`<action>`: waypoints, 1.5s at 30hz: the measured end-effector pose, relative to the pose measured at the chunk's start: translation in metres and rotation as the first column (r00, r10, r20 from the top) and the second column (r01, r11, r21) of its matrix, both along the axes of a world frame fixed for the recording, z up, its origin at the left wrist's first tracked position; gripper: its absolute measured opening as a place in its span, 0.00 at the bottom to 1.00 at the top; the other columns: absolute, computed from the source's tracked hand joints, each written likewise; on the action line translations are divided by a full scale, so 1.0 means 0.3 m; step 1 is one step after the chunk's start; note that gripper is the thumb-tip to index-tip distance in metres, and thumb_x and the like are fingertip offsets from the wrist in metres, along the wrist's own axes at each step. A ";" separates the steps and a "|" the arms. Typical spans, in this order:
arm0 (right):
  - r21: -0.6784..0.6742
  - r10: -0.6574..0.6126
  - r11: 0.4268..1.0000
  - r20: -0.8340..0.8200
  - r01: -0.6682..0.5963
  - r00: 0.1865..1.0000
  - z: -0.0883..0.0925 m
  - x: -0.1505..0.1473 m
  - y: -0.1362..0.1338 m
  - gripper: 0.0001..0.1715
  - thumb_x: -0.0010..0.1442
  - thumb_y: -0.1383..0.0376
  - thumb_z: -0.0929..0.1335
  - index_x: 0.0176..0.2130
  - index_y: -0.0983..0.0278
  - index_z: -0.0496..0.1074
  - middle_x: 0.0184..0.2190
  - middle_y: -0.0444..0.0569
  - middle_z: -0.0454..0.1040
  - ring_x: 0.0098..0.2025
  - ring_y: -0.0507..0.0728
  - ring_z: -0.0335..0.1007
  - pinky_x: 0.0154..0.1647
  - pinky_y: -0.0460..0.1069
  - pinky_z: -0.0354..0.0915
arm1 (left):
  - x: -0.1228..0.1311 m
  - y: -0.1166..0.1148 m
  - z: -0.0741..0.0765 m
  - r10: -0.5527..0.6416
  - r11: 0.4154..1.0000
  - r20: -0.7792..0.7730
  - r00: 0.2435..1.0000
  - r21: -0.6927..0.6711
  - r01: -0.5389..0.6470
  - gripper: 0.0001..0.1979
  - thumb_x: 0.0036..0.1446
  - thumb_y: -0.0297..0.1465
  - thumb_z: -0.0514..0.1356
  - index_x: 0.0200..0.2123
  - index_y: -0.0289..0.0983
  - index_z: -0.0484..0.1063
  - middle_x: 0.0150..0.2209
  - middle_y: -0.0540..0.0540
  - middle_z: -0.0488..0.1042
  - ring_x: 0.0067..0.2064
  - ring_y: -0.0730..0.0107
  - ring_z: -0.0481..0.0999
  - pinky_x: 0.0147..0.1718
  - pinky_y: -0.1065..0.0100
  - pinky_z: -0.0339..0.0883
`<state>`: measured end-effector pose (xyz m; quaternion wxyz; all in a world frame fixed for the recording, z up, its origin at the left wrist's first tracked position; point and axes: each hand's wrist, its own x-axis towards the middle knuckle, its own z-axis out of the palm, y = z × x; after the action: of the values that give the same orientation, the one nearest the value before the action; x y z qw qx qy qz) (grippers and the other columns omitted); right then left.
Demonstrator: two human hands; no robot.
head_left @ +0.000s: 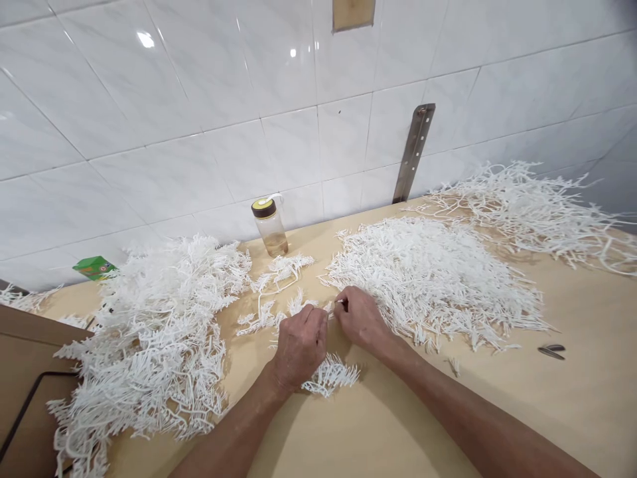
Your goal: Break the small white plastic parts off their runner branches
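My left hand (300, 344) is closed around a white branching plastic sprig (331, 376), whose feathery end sticks out below the fingers. Close beside it, the thumb and fingers of my right hand (359, 315) are pinched at a small white tip, partly hidden by the fingers. Right of my hands lies a wide heap of short white plastic pieces (432, 272). On the left is a taller pile of white branched sprigs (164, 332). A few loose sprigs (281, 272) lie between the two heaps, just beyond my left hand.
A clear bottle (275, 240) with a dark and yellow lid stands near the tiled wall. Bare white stems (537, 212) are piled at the back right. Small dark snips (551, 351) lie at right. A green box (94, 267) and a cardboard box (37, 372) are at left.
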<state>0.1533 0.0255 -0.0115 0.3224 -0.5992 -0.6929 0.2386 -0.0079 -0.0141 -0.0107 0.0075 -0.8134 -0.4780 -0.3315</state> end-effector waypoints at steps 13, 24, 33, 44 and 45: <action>-0.182 -0.098 0.982 -0.735 -0.057 0.670 0.041 0.049 0.019 0.24 0.59 0.45 0.69 0.30 0.63 0.68 0.17 0.39 0.64 0.15 0.49 0.57 0.16 0.46 0.57 | -0.009 0.038 0.043 0.331 0.861 0.621 0.710 -0.506 0.042 0.14 0.58 0.40 0.60 0.26 0.36 0.72 0.19 0.54 0.61 0.22 0.76 0.57 0.23 0.72 0.53; 0.130 0.234 0.970 -0.277 -0.205 0.932 0.037 0.012 -0.032 0.17 0.61 0.53 0.68 0.41 0.64 0.75 0.36 0.51 0.76 0.29 0.53 0.69 0.30 0.49 0.67 | -0.007 0.044 0.029 0.312 0.868 0.616 0.724 -0.494 0.047 0.12 0.56 0.38 0.60 0.28 0.35 0.76 0.20 0.52 0.68 0.22 0.76 0.61 0.22 0.73 0.56; 0.090 0.178 0.983 -0.284 -0.159 0.942 0.033 0.008 -0.020 0.12 0.61 0.59 0.66 0.31 0.62 0.74 0.24 0.45 0.74 0.25 0.53 0.67 0.27 0.48 0.62 | 0.005 0.033 0.042 0.310 0.857 0.629 0.713 -0.510 0.077 0.13 0.55 0.38 0.61 0.27 0.35 0.74 0.19 0.53 0.65 0.21 0.76 0.60 0.22 0.73 0.54; -0.058 0.157 0.979 -0.384 -0.194 0.910 0.048 0.003 -0.032 0.11 0.59 0.58 0.66 0.30 0.63 0.70 0.21 0.41 0.67 0.17 0.48 0.57 0.19 0.45 0.57 | 0.003 0.040 0.031 0.324 0.838 0.609 0.724 -0.540 0.080 0.14 0.55 0.40 0.61 0.26 0.35 0.72 0.19 0.55 0.59 0.21 0.78 0.55 0.21 0.73 0.50; -0.064 0.161 0.978 -0.381 -0.200 0.911 0.049 0.003 -0.032 0.11 0.59 0.59 0.66 0.30 0.63 0.70 0.21 0.41 0.67 0.17 0.49 0.57 0.19 0.45 0.57 | 0.004 0.039 0.030 0.324 0.836 0.602 0.730 -0.543 0.077 0.13 0.55 0.40 0.61 0.27 0.35 0.72 0.19 0.55 0.60 0.21 0.78 0.55 0.21 0.73 0.49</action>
<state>0.1541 0.0159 0.0031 0.3940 -0.4918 -0.6582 0.4119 -0.0068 -0.0023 -0.0016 -0.3685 -0.5712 -0.5756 -0.4546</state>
